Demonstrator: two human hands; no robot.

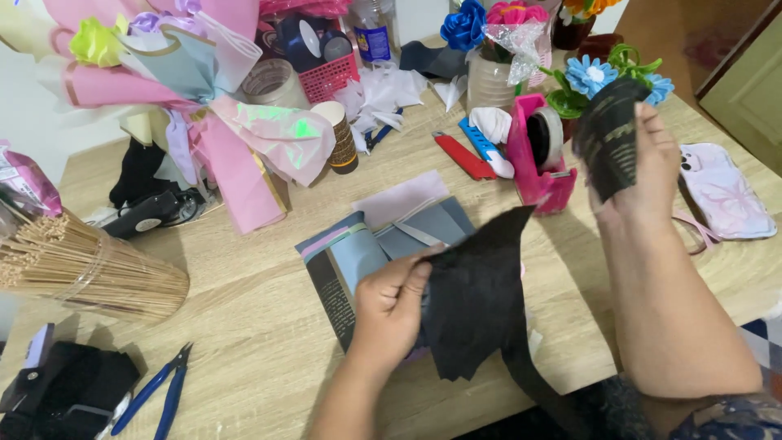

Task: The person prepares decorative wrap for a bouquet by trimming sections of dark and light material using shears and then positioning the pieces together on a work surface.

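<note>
My left hand [391, 305] pinches a large black sheet of wrapping paper [476, 297] near the table's front edge, above a stack of grey, blue and pink paper sheets [366, 248]. My right hand [643, 163] is raised to the right and holds a wrapped bunch of blue pipe-cleaner flowers [599, 77] in a black paper wrap [607, 134]. The two hands are apart, with the black sheet reaching up between them.
A pink tape dispenser [538, 155] stands behind the sheets beside a red cutter [463, 156] and a blue cutter [481, 140]. A bundle of wooden sticks [81, 269] lies at left, blue pliers [159, 391] at front left, a pink bouquet [204, 90] behind, a phone [725, 191] at right.
</note>
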